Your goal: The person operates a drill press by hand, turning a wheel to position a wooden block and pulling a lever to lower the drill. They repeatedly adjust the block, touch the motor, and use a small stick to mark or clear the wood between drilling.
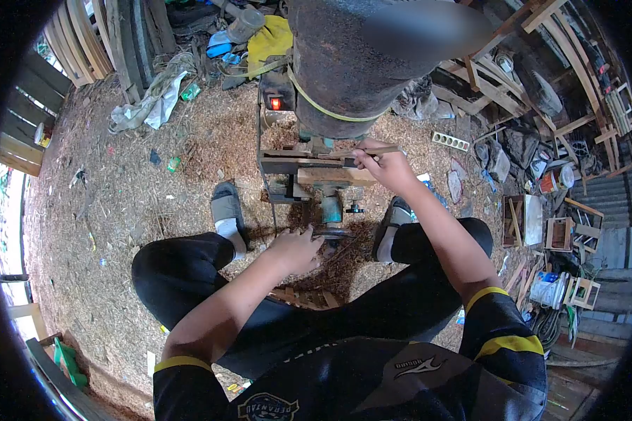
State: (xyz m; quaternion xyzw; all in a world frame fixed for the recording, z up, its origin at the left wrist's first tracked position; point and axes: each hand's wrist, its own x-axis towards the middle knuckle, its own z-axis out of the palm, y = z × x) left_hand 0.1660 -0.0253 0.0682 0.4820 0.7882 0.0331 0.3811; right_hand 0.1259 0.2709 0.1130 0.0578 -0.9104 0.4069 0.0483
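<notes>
My right hand (pixel 380 165) is closed round a thin wooden stick (pixel 390 149), which lies crosswise over the machine in front of me. Just below that hand, a pale wooden block (pixel 333 175) sits on the machine's bed beside a dark bar (pixel 284 165). Lower down, the fingers of my left hand (pixel 298 251) curl at the rim of a dark handwheel (pixel 334 234), seen nearly edge-on. A small black knob (pixel 355 208) is between the two hands. The fingertips of my left hand are partly hidden.
A large rusty drum (pixel 351 70) with a yellow-green band rises behind the machine. A switch (pixel 276 104) glows red at its left. Wood shavings cover the ground (pixel 154 203). A power strip (pixel 450 141) and a bucket (pixel 556 179) lie to the right; yellow cloth (pixel 270 43) is behind.
</notes>
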